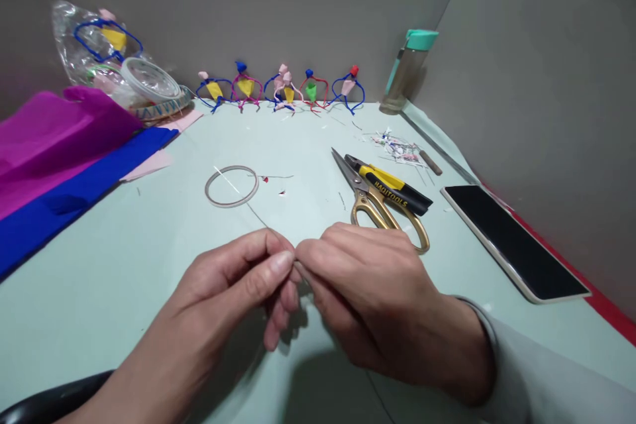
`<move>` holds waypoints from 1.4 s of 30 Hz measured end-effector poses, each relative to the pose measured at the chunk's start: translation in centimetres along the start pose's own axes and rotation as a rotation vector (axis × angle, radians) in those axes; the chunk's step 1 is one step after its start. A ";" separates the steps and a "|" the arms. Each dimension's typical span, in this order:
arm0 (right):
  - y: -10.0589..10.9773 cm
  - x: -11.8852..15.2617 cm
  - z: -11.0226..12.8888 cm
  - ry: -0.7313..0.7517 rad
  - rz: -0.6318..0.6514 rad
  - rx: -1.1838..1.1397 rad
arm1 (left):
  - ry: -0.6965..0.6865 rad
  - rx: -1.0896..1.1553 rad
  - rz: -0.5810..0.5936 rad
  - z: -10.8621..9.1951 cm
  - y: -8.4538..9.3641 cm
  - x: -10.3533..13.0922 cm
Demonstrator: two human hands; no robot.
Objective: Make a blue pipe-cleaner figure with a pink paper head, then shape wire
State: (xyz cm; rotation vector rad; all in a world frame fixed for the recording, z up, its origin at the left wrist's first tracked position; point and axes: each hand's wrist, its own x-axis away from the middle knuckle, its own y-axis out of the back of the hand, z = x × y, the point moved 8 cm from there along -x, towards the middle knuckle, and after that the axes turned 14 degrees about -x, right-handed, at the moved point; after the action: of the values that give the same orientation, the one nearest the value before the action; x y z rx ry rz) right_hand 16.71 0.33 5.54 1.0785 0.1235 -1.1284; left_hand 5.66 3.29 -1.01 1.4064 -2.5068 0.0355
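Thumb and forefinger of my left hand (238, 285) pinch a thin wire (258, 216). The wire runs up and left out of the fingers, and its far end looks white where it crosses a ring of tape (231, 204). My right hand (370, 298) closes on the same spot, fingertips touching the left ones; the part of the wire between them is hidden. Another thin length of wire (380, 397) shows below the right hand. Just beyond the right hand lie gold-handled scissors (365, 195) and yellow-and-black pliers (392, 184).
Small wire-and-paper figures (246, 87) stand along the back wall. Magenta paper (64, 139) and blue paper (94, 172) lie at left, beside tape rolls (152, 79). A phone (511, 238), a scrap pile (397, 148) and a bottle (407, 73) are at right.
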 end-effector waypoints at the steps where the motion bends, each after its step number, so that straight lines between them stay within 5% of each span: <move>1: -0.1 0.0 -0.1 0.010 0.001 0.048 | -0.009 -0.020 0.003 -0.1 -0.1 0.0; 11: -0.8 -0.1 0.1 0.055 0.090 0.008 | -0.073 -0.284 -0.039 0.0 -0.4 0.8; 19: -1.8 0.2 -1.5 -0.163 0.126 -0.158 | -0.020 -0.295 -0.128 0.3 0.0 0.7; 27: -1.2 -0.4 -4.0 -0.475 0.221 -0.373 | 0.109 -0.001 0.007 0.9 -0.5 0.3; 42: -0.1 -0.8 -4.8 -0.568 -0.023 -0.765 | 0.204 -0.096 -0.082 1.0 -0.4 1.2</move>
State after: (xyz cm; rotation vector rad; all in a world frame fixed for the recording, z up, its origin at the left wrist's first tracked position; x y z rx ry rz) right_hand 18.26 4.48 3.47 0.0663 0.1031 -1.2184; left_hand 5.22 1.90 -1.71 1.3909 -2.2542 0.0404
